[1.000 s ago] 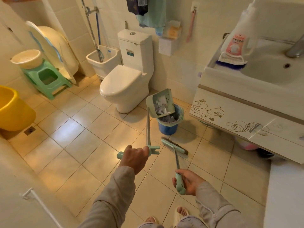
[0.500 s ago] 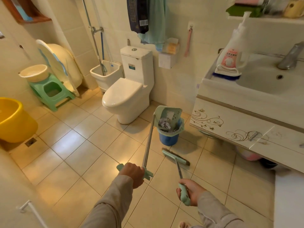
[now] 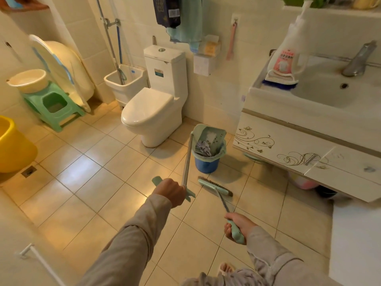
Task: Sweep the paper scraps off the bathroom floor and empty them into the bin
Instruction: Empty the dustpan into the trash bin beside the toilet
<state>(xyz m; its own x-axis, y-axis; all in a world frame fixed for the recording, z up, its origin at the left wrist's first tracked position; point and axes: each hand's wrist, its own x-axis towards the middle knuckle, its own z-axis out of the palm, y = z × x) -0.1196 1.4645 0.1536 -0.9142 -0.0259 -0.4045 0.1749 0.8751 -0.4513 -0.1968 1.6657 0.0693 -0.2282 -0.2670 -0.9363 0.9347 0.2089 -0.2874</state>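
Observation:
My left hand (image 3: 170,193) grips the top handle of a long-handled green dustpan (image 3: 210,137). The pan is tipped mouth-down over the small blue bin (image 3: 206,165), which has a green liner. White and grey paper scraps (image 3: 203,148) lie in the bin's mouth under the pan. My right hand (image 3: 239,226) grips the green handle of a short broom (image 3: 215,188). Its brush head rests on the tiles just in front of the bin.
A white toilet (image 3: 150,112) stands left of the bin. The sink cabinet (image 3: 288,145) juts out on the right. A green stool (image 3: 52,104) with a basin and a yellow tub (image 3: 12,145) sit at the left. My foot (image 3: 225,268) shows at the bottom edge.
The dustpan has tipped further down into the bin and the scraps have slid from the pan into it. My view has risen and pulled back slightly. The broom has stayed put.

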